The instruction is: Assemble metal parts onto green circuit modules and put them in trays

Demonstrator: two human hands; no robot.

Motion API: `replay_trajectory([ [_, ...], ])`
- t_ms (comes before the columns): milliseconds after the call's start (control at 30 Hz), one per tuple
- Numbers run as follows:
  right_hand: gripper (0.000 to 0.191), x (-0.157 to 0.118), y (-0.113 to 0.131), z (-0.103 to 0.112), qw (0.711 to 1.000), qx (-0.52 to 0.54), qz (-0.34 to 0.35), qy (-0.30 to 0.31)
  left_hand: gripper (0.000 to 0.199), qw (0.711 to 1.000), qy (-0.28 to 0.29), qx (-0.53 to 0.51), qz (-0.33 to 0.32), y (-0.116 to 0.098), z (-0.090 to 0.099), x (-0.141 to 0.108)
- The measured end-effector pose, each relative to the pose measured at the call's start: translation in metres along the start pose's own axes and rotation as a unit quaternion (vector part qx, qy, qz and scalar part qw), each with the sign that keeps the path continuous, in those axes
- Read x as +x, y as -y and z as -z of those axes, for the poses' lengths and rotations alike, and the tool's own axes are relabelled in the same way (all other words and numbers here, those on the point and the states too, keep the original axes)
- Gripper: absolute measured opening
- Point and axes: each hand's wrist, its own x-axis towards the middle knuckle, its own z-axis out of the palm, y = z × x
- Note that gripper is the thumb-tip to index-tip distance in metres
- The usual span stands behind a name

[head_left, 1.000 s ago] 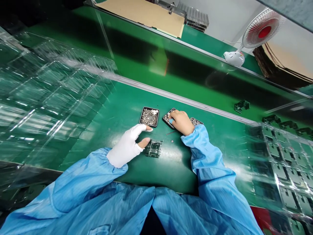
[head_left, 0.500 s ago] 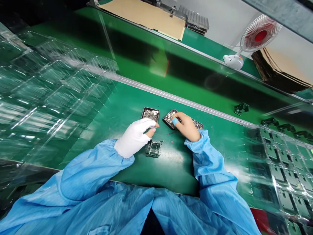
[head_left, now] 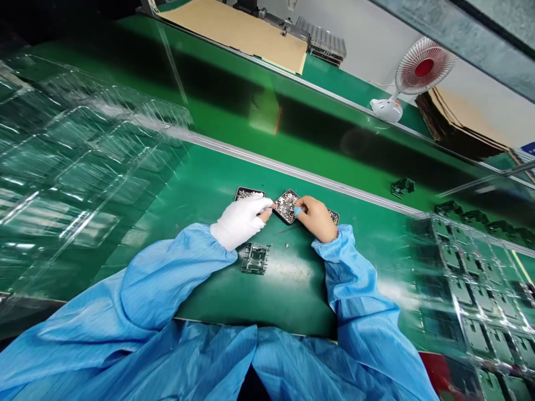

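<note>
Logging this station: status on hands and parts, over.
Left hand beside middle tray, right hand over its edge, grips unclear. Green part on bench. Left hand hides some of left tray.

White fan on green ledge, beside stacked brown sheets; clear-ribbed stack farther left.

Glossy green worktop; clear shiny plastic trays; smooth blue cloth sleeves, wrinkled.

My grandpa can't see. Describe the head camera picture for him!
A white-gloved left hand and bare right hand flank a small black tray of shiny bits on a green table, with a frame-like part nearer.
</note>
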Motion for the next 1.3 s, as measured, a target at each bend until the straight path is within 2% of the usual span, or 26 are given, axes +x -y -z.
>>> replay_trajectory([
  [167,0.007,-0.003,0.011,0.002,0.994,0.108,0.013,0.000,0.023,0.999,-0.019,-0.004,-0.028,0.002,-0.005,0.000],
  [300,0.006,-0.013,0.030,0.003,0.971,0.228,0.070,0.013,0.016,0.996,-0.039,-0.032,-0.079,-0.004,-0.006,-0.004],
  [400,0.005,-0.022,0.045,0.001,0.957,0.269,0.103,0.019,0.016,0.992,-0.049,-0.034,-0.108,-0.011,-0.001,-0.012],
  [500,0.006,-0.029,0.056,0.001,0.952,0.290,0.094,0.016,0.024,0.987,-0.076,0.035,-0.136,-0.016,0.003,-0.021],
  [633,0.007,-0.033,0.064,0.006,0.955,0.285,0.071,0.049,0.026,0.960,-0.087,0.195,-0.183,-0.022,0.006,-0.032],
  [700,0.007,-0.034,0.066,0.009,0.954,0.279,0.072,0.082,0.026,0.953,-0.079,0.216,-0.195,-0.022,0.008,-0.036],
  [767,0.006,-0.037,0.068,0.013,0.950,0.275,0.091,0.115,0.027,0.959,-0.070,0.186,-0.202,-0.018,0.011,-0.043],
  [867,0.006,-0.043,0.068,0.015,0.952,0.254,0.127,0.116,0.023,0.980,-0.075,0.067,-0.172,-0.007,0.016,-0.060],
  [933,0.008,-0.048,0.067,0.012,0.956,0.240,0.144,0.090,0.046,0.990,-0.055,-0.016,-0.131,0.001,0.013,-0.073],
  [1000,0.008,-0.052,0.066,0.005,0.954,0.236,0.169,0.072,0.067,0.994,0.005,-0.069,-0.084,0.006,0.005,-0.085],
  [1067,0.009,-0.056,0.065,-0.004,0.951,0.223,0.203,0.066,0.063,0.993,0.054,-0.099,-0.031,0.008,-0.008,-0.092],
  [1133,0.009,-0.059,0.064,-0.014,0.953,0.192,0.226,0.061,0.051,0.992,0.050,-0.116,0.008,0.005,-0.018,-0.095],
  [1200,0.009,-0.060,0.063,-0.021,0.959,0.161,0.228,0.054,0.044,0.993,0.023,-0.115,0.010,0.001,-0.024,-0.094],
  [1300,0.008,-0.062,0.063,-0.025,0.964,0.133,0.225,0.044,0.040,0.996,-0.008,-0.084,-0.028,-0.005,-0.023,-0.092],
])
